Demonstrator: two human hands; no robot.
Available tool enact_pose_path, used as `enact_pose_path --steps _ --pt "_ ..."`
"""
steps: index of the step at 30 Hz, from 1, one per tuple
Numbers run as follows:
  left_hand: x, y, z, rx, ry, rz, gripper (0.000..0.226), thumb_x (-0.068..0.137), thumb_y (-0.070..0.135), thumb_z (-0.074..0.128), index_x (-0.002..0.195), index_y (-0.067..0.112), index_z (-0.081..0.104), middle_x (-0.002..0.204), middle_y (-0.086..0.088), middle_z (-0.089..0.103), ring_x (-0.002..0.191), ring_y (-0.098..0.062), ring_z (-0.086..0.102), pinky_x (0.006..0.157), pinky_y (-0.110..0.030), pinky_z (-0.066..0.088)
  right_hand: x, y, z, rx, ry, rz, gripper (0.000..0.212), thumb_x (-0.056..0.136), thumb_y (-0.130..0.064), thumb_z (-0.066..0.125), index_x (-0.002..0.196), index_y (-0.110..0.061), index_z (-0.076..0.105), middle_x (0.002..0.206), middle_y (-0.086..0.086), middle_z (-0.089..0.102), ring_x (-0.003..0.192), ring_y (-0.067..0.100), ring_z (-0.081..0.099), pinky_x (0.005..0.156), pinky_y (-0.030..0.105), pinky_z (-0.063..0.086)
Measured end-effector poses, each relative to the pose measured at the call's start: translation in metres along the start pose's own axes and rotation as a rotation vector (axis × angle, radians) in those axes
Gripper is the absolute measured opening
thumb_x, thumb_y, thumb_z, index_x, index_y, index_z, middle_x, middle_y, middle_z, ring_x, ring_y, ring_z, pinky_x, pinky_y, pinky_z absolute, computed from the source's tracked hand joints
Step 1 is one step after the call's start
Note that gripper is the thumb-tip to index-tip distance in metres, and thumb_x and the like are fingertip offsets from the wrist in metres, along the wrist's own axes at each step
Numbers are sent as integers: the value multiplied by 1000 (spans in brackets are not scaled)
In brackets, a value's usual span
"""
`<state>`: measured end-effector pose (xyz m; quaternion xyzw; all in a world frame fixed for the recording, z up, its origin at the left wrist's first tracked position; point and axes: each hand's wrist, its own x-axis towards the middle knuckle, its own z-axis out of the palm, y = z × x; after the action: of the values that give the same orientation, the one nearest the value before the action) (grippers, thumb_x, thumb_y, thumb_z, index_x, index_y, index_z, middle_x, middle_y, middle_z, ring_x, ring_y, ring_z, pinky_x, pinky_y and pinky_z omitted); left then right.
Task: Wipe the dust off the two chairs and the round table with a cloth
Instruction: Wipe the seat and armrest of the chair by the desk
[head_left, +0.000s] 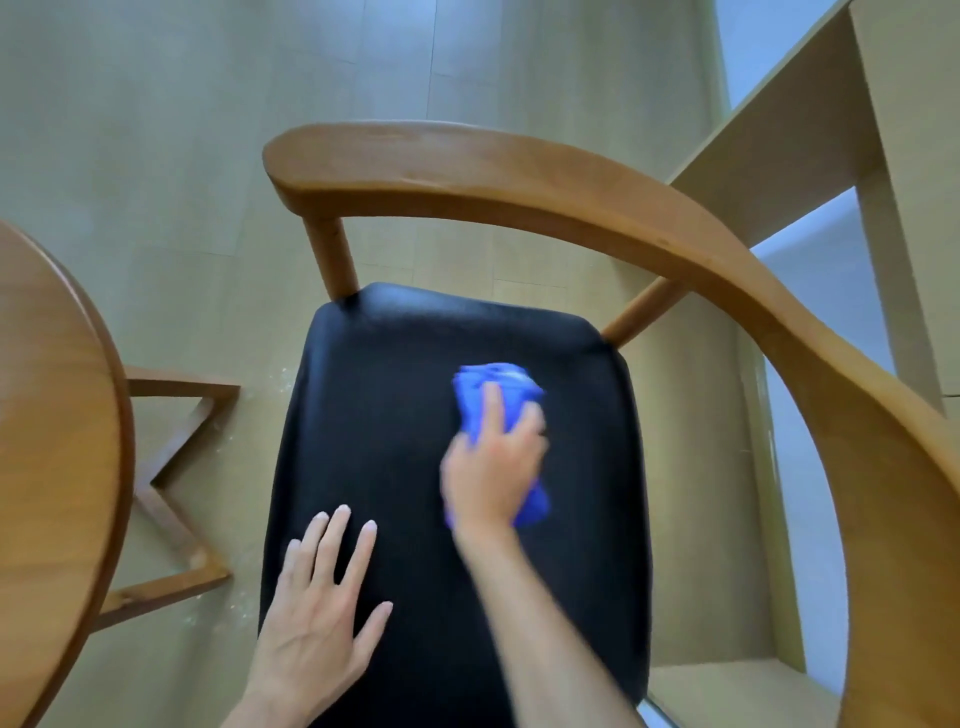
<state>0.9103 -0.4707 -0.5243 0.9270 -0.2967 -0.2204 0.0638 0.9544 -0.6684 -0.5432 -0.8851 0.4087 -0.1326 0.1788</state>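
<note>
Mid-wipe on black padded seat of wooden armchair; blue cloth bunched on right half of seat, toward back edge, under right hand; fingers of that hand laid over the wad and curled onto it, motion-blurred, so grip tightness hard to judge; left hand flat on front-left part of seat, fingers straight and spread, holding nothing, looks like bracing.

Risks from here:
- cloth wadded, not spread; small contact patch, so likely streaks and missed strips, esp. front-left area covered by bracing palm; skipped unless that hand shifts
- fast strokes toward right or back edge of seat; could overshoot and knock knuckles on rear post or curved armrest
- dust pushed off seat edge onto floor; pale specks already visible on floor by left edge of seat; no real removal, may resettle
- loose grip at speed; cloth tail near wrist could slip out
- curved back/armrest rail not being touched now; easy to forget
- round tabletop only partly in view at left edge; second chair not visible, state unknown
</note>
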Motion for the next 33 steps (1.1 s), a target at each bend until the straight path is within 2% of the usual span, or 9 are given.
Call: enact_pose_path --steps 4,7,12,16,18,22,28,31,33 --pt "-15 -14 12 40 -15 59 69 91 53 30 132 2 53 139 -29 44 127 -48 43 96 -55 41 -67 -67 17 -21 -264 -527 47 72 -11 53 115 -29 60 122 17 59 70 26 44 61 33 38" --pt "-25 -23 4 44 -78 74 73 91 60 19 137 8 43 140 -29 41 127 -46 42 103 -47 33 -44 -17 2 -34 -283 -721 50 74 -8 46 118 -28 58 122 18 59 69 26 43 60 35 40" --pt "-28 -19 -9 41 -139 78 82 91 65 8 139 7 41 146 -27 35 133 -43 35 114 -32 8 1 142 -72 -134 -159 -425 54 75 -11 50 126 -29 56 129 19 54 86 39 55 78 41 48" --pt "-32 -22 0 23 -59 127 83 78 52 62 143 10 32 152 -22 26 135 -42 36 110 -42 32 -11 144 -75 -36 -30 93 58 77 1 61 129 -24 52 123 24 51 99 47 53 85 53 49" --pt "-33 -22 5 11 -45 117 85 77 54 66 140 7 34 150 -24 30 133 -42 38 105 -45 40 -30 94 -50 -13 28 196 58 73 3 68 126 -16 59 122 29 51 89 50 53 76 51 50" --pt "-40 -20 4 -30 -87 -6 83 95 62 11 129 -6 43 133 -34 42 120 -46 44 109 -43 22 -86 -18 -8 52 -101 -116 56 65 -9 64 119 -23 63 124 22 52 77 35 51 66 37 48" --pt "-51 -19 17 -4 9 -48 92 85 68 30 129 -12 46 136 -33 36 123 -45 39 106 -44 24 -82 13 -20 -31 -317 -734 51 76 -9 50 122 -29 56 122 18 59 69 26 44 62 36 42" --pt "-48 -20 12 42 -1 20 89 85 70 33 140 1 36 143 -32 32 129 -46 36 107 -46 23 -44 111 -64 -90 -286 -663 56 76 -7 58 126 -31 53 128 19 56 72 33 51 66 37 46" --pt "-43 -21 10 39 -46 61 100 69 61 71 146 13 28 150 -28 27 135 -45 32 107 -45 31 -28 167 -97 -117 -239 -416 64 78 -4 62 133 -33 46 134 19 50 90 41 55 77 45 50"
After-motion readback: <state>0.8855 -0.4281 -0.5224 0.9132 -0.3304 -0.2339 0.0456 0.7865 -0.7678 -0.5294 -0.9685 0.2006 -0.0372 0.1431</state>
